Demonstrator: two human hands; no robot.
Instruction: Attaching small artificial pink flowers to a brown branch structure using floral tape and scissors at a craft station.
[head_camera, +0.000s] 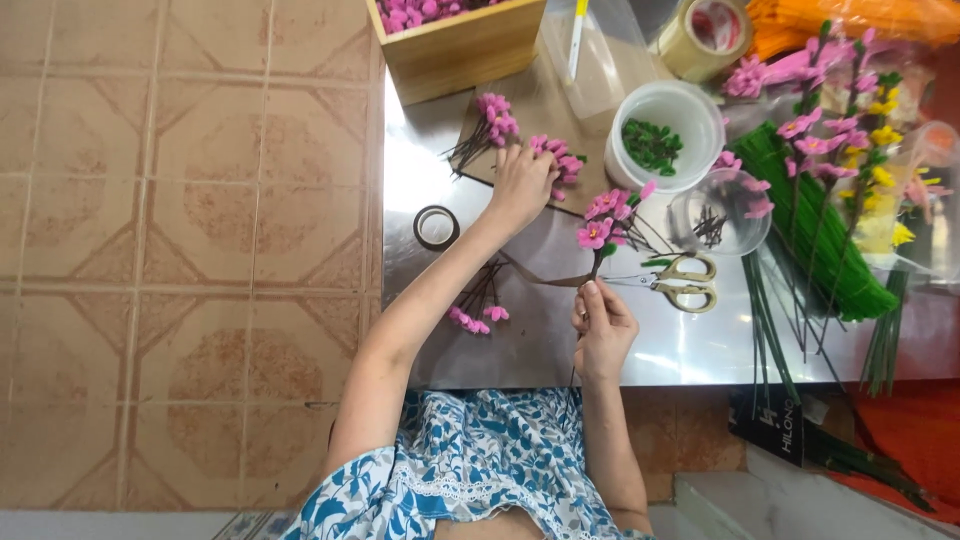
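- We are holding a flower sprig (603, 225) upright in our right hand (603, 332), fingers pinched closed around its thin stem just below the pink blossoms.
- A strip of brown tape (545, 277) is running from the stem leftward across the metal table (520, 340).
- We are reaching our left hand (520, 185) forward to a small bunch of pink flowers (560, 160) lying on a brown sheet (535, 110); the fingers are curled down on it, though we cannot tell whether they are gripping it.
- Another pink bunch (494, 118) is lying just left of that hand, and a third (478, 316) is resting near the table's front edge.
- A tape roll (436, 227) is lying beside our left forearm.
- Scissors (685, 281) with pale handles are sitting just right of the sprig.
- A white tub (690, 105) holding green bits is standing behind them, near a clear cup (722, 213).
- Green wire stems (815, 245) are lying in a pile at the right.
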